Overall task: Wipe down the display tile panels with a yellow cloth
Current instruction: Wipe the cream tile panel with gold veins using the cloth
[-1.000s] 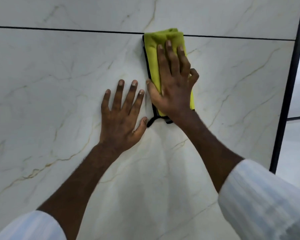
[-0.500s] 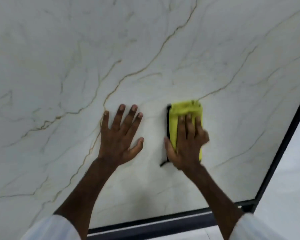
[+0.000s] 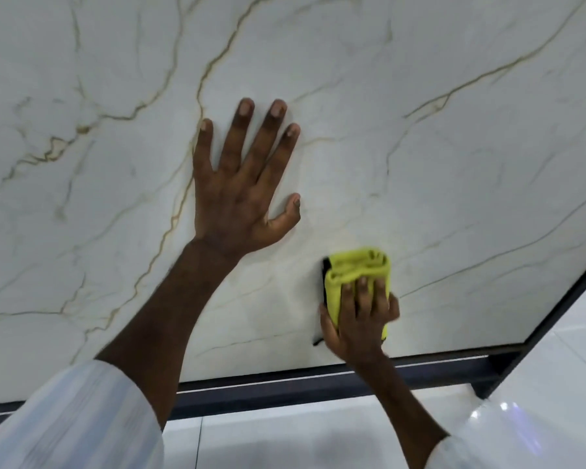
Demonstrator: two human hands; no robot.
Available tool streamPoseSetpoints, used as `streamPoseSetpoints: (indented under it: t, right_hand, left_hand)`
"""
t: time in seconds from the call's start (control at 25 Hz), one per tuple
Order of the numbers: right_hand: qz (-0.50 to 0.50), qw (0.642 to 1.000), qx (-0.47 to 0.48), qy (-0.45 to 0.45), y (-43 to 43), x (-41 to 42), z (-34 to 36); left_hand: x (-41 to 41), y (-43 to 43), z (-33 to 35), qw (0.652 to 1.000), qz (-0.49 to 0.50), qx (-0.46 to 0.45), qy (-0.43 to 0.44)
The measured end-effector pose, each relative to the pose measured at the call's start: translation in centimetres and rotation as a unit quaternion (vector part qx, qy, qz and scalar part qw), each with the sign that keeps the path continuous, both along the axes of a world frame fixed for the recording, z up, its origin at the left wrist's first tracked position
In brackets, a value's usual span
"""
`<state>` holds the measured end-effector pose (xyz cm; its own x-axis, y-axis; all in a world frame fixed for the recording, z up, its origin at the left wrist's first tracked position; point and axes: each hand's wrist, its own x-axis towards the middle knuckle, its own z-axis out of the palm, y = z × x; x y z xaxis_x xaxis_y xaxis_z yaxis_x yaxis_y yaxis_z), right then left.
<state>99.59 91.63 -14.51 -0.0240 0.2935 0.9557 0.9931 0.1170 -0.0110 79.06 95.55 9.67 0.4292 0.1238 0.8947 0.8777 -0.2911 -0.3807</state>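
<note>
A large white marble-look tile panel [image 3: 454, 157] with thin gold veins fills the view. My left hand [image 3: 241, 198] lies flat on it with fingers spread, holding nothing. Lower right of it, my right hand [image 3: 359, 319] presses a folded yellow cloth [image 3: 356, 265] with a black edge against the panel, near its bottom edge. The fingers lie flat over the cloth and the thumb sits along its left side. The hand hides the cloth's lower half.
A dark metal frame [image 3: 285, 387] runs along the panel's bottom edge and up its right side [image 3: 562, 302]. Below the frame lies glossy white floor tile [image 3: 318, 438]. White striped sleeves cover both forearms at the lower corners.
My right hand has slid the cloth down the panel from its upper seam to near the bottom frame. My left hand stays flat on the panel. The view has tilted down.
</note>
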Motion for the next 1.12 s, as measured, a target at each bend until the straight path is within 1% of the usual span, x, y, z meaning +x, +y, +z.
streamPoseSetpoints:
  t: [0.04,0.12,0.2,0.28,0.36,0.4,0.48,0.56,0.64,0.72,0.8,0.88,0.92,1.0,1.08,1.12]
  right_hand:
    - [-0.001,1.0,-0.028,0.015,-0.5,-0.4,-2.2]
    - [0.021,0.997,-0.052,0.056,-1.1,-1.2,-2.6]
    - [0.05,0.996,-0.021,0.068,-0.7,-1.7,1.5]
    - [0.063,0.994,0.025,0.082,0.1,-1.8,7.8]
    - [0.049,0.992,0.061,0.095,0.9,-1.8,11.2]
    - [0.045,0.993,0.068,0.089,1.1,-1.9,11.0]
    - [0.036,0.995,0.067,0.069,1.1,-1.8,6.5]
    - [0.041,0.997,0.042,0.054,0.7,-2.1,-0.6]
    - [0.054,0.998,0.007,0.019,0.1,-2.6,-7.0]
    - [0.065,0.998,-0.019,-0.019,-0.5,-2.9,-11.3]
    - [0.062,0.997,-0.038,-0.024,-0.9,-3.1,-12.9]
    - [0.086,0.996,-0.032,0.016,-1.1,-3.8,-10.2]
    - [0.107,0.994,-0.019,0.033,-1.0,-4.3,-7.0]
    - [0.119,0.991,0.03,0.045,-0.4,-4.9,1.7]
    - [0.108,0.988,0.07,0.082,0.6,-5.5,10.0]
    - [0.09,0.987,0.081,0.11,1.0,-5.9,12.2]
  left_hand:
    - [0.2,0.0,0.3,1.0,-0.005,0.002,0.002]
    - [0.2,-0.6,-0.3,0.999,-0.031,-0.013,-0.016]
    - [-0.8,-1.5,-4.7,0.997,-0.034,-0.065,-0.032]
    - [-2.8,-2.6,-11.7,0.994,0.007,-0.114,-0.003]
    - [-4.8,-2.7,-17.2,0.993,0.038,-0.11,0.03]
    - [-5.2,-2.3,-18.5,0.994,0.041,-0.098,0.028]
    - [-5.2,-1.4,-19.1,0.997,0.024,-0.071,0.008]
    - [-4.9,-0.8,-19.4,0.999,0.016,-0.043,0.006]
    - [-5.1,-0.7,-19.8,1.0,0.013,-0.027,0.011]
    - [-5.2,-0.5,-19.8,1.0,0.007,-0.028,0.001]
    - [-5.3,-0.3,-19.9,0.999,0.019,-0.027,0.006]
    - [-5.5,-0.4,-19.8,0.999,0.031,-0.028,0.02]
    - [-5.7,-0.8,-19.6,0.998,0.033,-0.038,0.025]
    - [-5.6,-1.3,-19.3,0.997,0.032,-0.06,0.032]
    - [-5.4,-2.2,-18.6,0.995,0.024,-0.093,0.025]
    - [-5.5,-2.9,-18.2,0.994,0.012,-0.111,0.023]
